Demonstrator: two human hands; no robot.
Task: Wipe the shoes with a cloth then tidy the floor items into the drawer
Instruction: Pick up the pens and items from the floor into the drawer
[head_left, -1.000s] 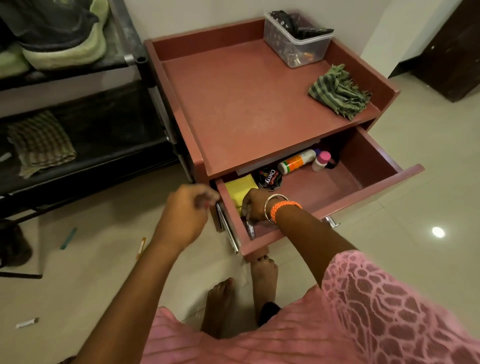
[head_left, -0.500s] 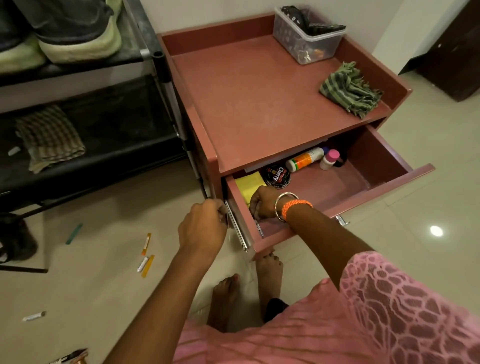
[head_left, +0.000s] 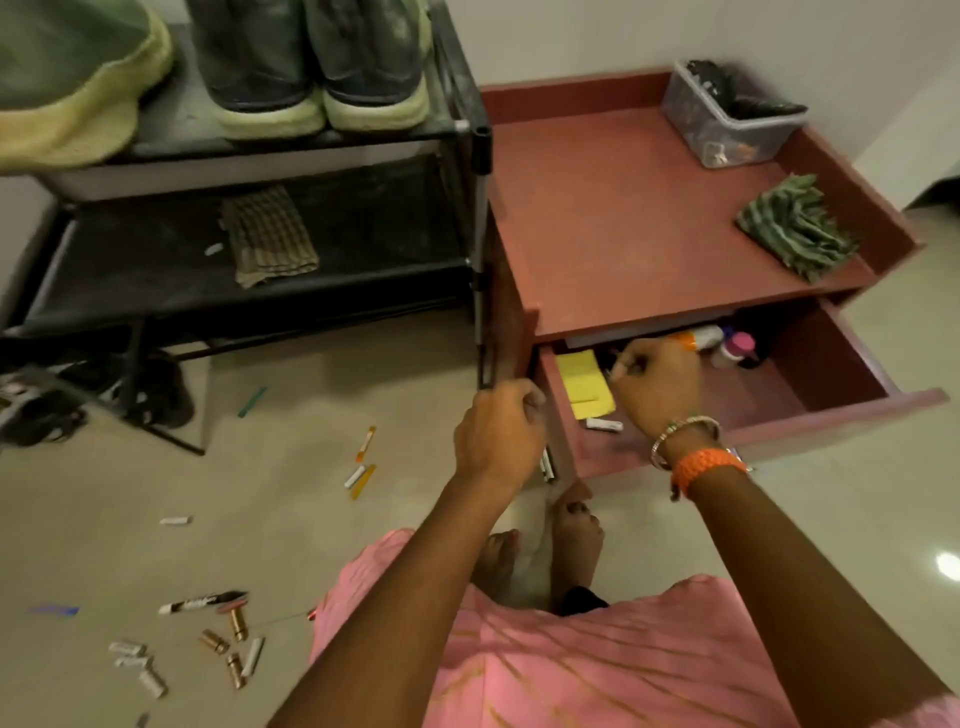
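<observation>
The red cabinet's drawer (head_left: 831, 415) stands pulled out. Inside lie a yellow pad (head_left: 584, 384) and a small white battery (head_left: 604, 425). My right hand (head_left: 654, 384) hovers over the drawer's left part with its fingers curled, and I see nothing in it. My left hand (head_left: 498, 436) is a closed fist at the drawer's front left corner; what it holds is hidden. Dark shoes (head_left: 322, 78) sit on the rack's top shelf. A green striped cloth (head_left: 795, 234) lies on the cabinet top. A marker (head_left: 202, 604), several batteries (head_left: 234, 644) and pens (head_left: 363, 457) are scattered on the floor.
The black shoe rack (head_left: 260, 291) stands left of the cabinet with a checked cloth (head_left: 267, 236) on its lower shelf. A clear plastic box (head_left: 727, 119) sits at the cabinet's back. Bottles (head_left: 732, 348) lie deep in the drawer. My bare feet (head_left: 545, 551) are under the drawer's corner.
My right hand rose from the drawer's front left corner and moved toward its back, leaving a white battery there. My view swung left and down, showing more floor items.
</observation>
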